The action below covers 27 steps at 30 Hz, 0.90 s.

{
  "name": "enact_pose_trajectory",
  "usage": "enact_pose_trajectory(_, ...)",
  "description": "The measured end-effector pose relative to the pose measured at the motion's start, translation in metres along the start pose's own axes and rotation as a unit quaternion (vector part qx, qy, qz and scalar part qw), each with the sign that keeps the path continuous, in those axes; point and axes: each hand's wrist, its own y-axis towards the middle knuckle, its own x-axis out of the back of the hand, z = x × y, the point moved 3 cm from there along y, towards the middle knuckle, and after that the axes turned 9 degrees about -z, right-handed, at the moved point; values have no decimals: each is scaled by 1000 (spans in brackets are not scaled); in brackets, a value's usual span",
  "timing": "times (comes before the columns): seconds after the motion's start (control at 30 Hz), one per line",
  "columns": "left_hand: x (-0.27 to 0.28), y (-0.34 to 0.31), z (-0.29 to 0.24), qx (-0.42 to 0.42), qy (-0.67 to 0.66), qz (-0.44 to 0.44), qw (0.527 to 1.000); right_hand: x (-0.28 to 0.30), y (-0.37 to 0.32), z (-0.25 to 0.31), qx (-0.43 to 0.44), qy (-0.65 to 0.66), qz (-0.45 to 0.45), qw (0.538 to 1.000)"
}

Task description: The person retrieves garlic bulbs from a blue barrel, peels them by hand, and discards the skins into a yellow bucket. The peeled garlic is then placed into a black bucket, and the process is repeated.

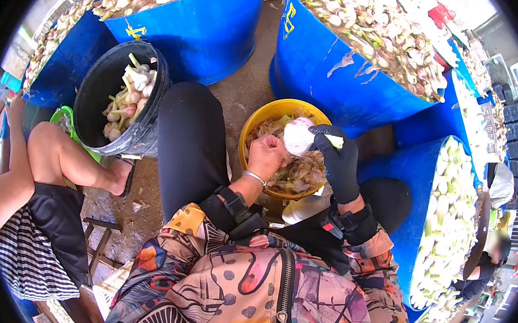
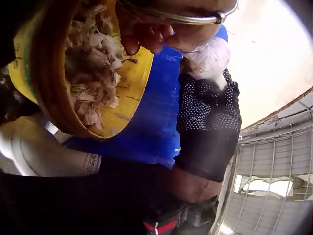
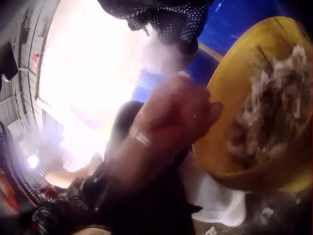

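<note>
Head view bright, fisheye-bowed; left wrist dim, glare upper right; right wrist glare-washed, left hand (image 3: 175, 108) blurred.

Left hand (image 1: 265, 160): bare, fingers curled in, can't really tell if tips are pinching anything. Silver bracelet (image 1: 255, 176) on wrist, black strap (image 1: 232, 204) further up forearm. Right hand (image 1: 336, 162): black glove (image 2: 205, 105) with white dots, fingers wrapped in grip, another black strap (image 1: 351, 221) near wrist. Both forearms angle inward out of patterned sleeves (image 1: 162, 251), so hands nearly meet, kinda between knees.
</note>
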Motion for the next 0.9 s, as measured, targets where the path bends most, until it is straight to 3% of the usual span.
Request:
enact_pose_trajectory(0.13, -2, 8, 14, -45, 99, 5, 994, -2, -4, -22, -145, 182, -26, 972)
enact_pose_trajectory(0.17, -1, 9, 18, -47, 125, 10, 991, 0, -1, -23, -147, 214, -43, 965)
enact_pose_trajectory(0.27, -3, -2, 29, 73, 186, 114, 973, 4, 9, -21, -172, 305, -73, 934)
enact_pose_trajectory(0.3, -5, -1, 33, 65, 191, 134, 970, 8, 11, -25, -189, 333, -76, 921)
enact_pose_trajectory(0.4, -2, 8, 38, -9, 246, 106, 963, 20, 14, -41, -229, 351, -84, 904)
enact_pose_trajectory(0.43, -2, 8, 39, -90, 266, 83, 956, 22, 15, -45, -243, 375, -76, 891)
enact_pose_trajectory(0.47, -2, 8, 42, -106, 243, 87, 960, 23, 15, -50, -258, 399, -66, 877)
enact_pose_trajectory(0.5, -3, 5, 37, -123, 220, 89, 964, 26, 18, -49, -268, 429, 0, 863)
enact_pose_trajectory(0.53, -4, 4, 31, -140, 197, 91, 966, 27, 18, -53, -281, 438, -22, 853)
enact_pose_trajectory(0.63, -6, -2, 14, -26, 63, 122, 990, 23, 19, -50, -312, 479, -64, 818)
enact_pose_trajectory(0.83, -3, -6, 10, 78, 19, 141, 987, 49, 24, -33, -294, 574, -32, 764)
enact_pose_trajectory(0.9, -6, -9, 8, 96, 15, 140, 985, 66, 24, -23, -175, 520, -1, 836)
